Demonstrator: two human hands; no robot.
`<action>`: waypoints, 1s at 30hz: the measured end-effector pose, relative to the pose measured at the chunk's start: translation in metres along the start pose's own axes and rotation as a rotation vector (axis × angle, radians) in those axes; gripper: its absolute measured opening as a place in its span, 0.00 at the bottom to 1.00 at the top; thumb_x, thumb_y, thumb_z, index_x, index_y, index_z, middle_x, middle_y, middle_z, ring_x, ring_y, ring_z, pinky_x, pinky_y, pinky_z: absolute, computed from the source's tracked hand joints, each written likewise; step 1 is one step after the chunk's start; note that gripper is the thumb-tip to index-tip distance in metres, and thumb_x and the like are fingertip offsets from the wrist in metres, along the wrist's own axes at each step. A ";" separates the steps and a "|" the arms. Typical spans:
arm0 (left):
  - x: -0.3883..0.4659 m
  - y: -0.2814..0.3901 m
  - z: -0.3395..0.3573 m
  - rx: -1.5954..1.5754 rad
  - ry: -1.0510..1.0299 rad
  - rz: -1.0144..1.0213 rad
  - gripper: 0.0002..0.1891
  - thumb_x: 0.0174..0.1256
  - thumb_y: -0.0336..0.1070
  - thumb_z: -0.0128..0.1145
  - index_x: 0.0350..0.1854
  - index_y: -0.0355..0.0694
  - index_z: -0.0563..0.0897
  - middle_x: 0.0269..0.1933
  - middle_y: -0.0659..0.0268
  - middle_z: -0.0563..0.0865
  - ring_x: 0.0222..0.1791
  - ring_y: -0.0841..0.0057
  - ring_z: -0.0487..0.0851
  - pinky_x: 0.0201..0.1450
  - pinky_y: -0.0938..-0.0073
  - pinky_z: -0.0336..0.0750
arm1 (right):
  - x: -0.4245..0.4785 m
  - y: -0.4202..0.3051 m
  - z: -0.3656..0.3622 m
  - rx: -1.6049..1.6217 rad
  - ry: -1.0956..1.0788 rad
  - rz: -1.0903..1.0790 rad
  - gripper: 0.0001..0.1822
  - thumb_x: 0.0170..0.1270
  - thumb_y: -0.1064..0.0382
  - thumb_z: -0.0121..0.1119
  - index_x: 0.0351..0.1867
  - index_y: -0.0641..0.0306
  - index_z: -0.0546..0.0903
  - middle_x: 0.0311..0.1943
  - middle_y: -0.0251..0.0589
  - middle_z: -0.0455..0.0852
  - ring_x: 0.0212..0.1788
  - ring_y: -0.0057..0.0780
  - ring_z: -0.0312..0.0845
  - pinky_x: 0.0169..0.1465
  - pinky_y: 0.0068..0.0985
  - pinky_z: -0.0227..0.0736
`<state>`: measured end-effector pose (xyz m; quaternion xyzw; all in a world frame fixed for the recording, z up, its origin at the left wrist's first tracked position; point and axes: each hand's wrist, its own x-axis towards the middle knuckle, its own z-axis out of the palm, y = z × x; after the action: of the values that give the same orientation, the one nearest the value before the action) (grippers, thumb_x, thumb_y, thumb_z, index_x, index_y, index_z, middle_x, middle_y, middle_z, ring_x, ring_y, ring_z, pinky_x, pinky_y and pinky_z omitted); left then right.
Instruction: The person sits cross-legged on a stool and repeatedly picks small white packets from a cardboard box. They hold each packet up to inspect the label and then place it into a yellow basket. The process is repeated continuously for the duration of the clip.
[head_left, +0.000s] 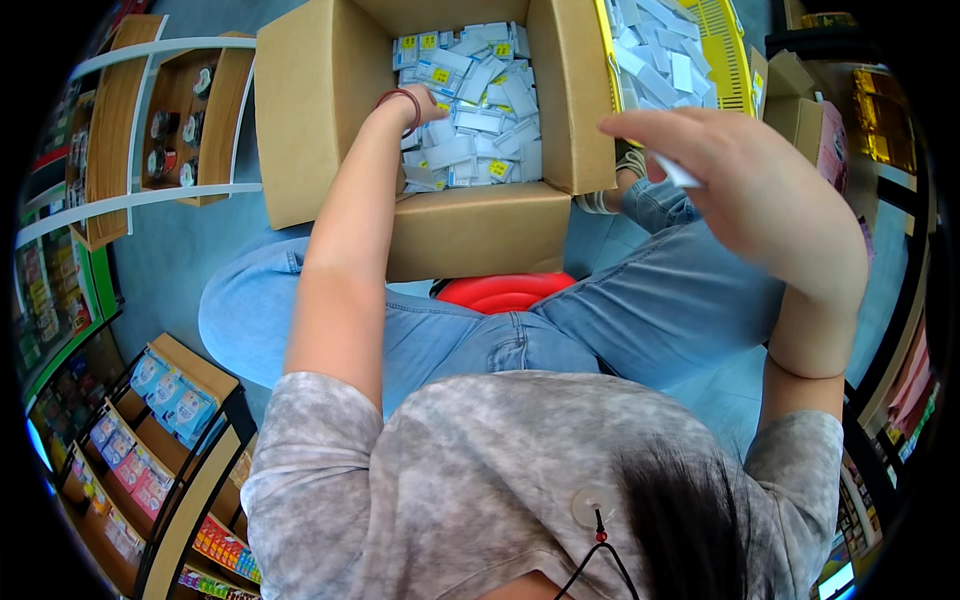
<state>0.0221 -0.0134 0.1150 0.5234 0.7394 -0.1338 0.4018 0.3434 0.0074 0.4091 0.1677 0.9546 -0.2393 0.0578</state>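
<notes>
My left hand reaches into an open cardboard box, its fingers at the heap of clear plastic price-tag holders. Several of those bear white and yellow printed labels. Whether the left fingers grip one is hidden. To the right, my right hand is raised over my thigh, near the front of a yellow plastic basket. A white tag piece sticks out from under that hand, held between thumb and fingers. Plain white tag pieces lie heaped in the basket.
Box flaps fold outward on the near and left sides. A red stool seat shows between my legs. White-railed wooden shelves with jars stand left; racks of packaged goods are lower left. Another carton stands right of the basket.
</notes>
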 end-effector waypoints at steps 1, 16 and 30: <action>0.006 0.000 0.010 0.091 -0.085 -0.002 0.25 0.50 0.51 0.64 0.46 0.39 0.81 0.45 0.57 0.84 0.44 0.67 0.82 0.48 0.68 0.74 | 0.000 -0.004 0.000 -0.015 -0.018 0.027 0.26 0.48 0.80 0.49 0.52 0.64 0.72 0.35 0.47 0.80 0.39 0.44 0.76 0.42 0.33 0.71; 0.031 -0.035 0.078 0.194 -0.549 -0.093 0.18 0.51 0.47 0.65 0.41 0.47 0.77 0.38 0.64 0.83 0.31 0.75 0.82 0.31 0.73 0.77 | 0.003 -0.007 -0.001 -0.096 -0.083 0.110 0.22 0.50 0.76 0.49 0.51 0.66 0.72 0.34 0.46 0.80 0.38 0.45 0.76 0.39 0.34 0.71; -0.012 -0.004 0.021 -0.599 -0.155 -0.149 0.12 0.64 0.40 0.53 0.43 0.38 0.72 0.33 0.66 0.82 0.26 0.79 0.84 0.23 0.82 0.77 | 0.012 0.001 0.003 -0.050 -0.076 0.118 0.23 0.51 0.76 0.53 0.52 0.64 0.71 0.32 0.47 0.81 0.39 0.44 0.77 0.41 0.35 0.71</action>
<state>0.0300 -0.0359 0.1099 0.3145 0.7493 0.0216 0.5823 0.3324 0.0109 0.4038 0.2128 0.9459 -0.2180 0.1119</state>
